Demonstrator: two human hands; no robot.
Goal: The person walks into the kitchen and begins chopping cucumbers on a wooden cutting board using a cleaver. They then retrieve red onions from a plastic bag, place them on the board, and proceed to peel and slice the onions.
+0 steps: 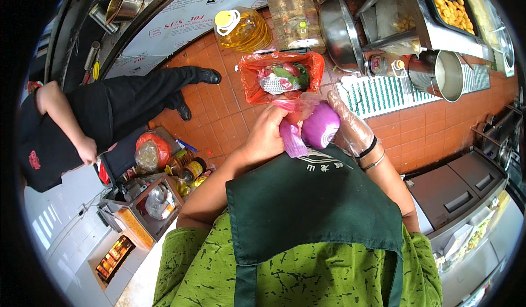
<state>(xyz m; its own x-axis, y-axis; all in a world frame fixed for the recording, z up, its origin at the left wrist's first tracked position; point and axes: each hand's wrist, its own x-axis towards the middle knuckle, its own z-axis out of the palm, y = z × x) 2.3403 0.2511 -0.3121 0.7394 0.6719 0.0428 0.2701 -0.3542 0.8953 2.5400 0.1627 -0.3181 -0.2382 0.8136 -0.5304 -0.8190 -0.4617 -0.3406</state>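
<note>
A purple onion (321, 125) is held up in front of the dark green apron (312, 200). My right hand (351, 128), in a clear plastic glove with a black band at the wrist, grips the onion from the right. My left hand (269, 130), with no glove to be seen, pinches loose purple onion skin (292, 138) at the onion's left side; part of its fingers is hidden by the skin. Just beyond the hands, a bin with a red plastic liner (250, 89) stands on the floor, holding a white foam net (279, 84), green leaves and reddish scraps.
A co-worker in black (139, 97) stands at the left. Past the bin are an oil jug (244, 29), a cardboard piece (296, 19) and a large metal basin (339, 33). A pot (446, 76) stands by the floor drain grate (374, 95). Bottles (193, 170) crowd the lower left.
</note>
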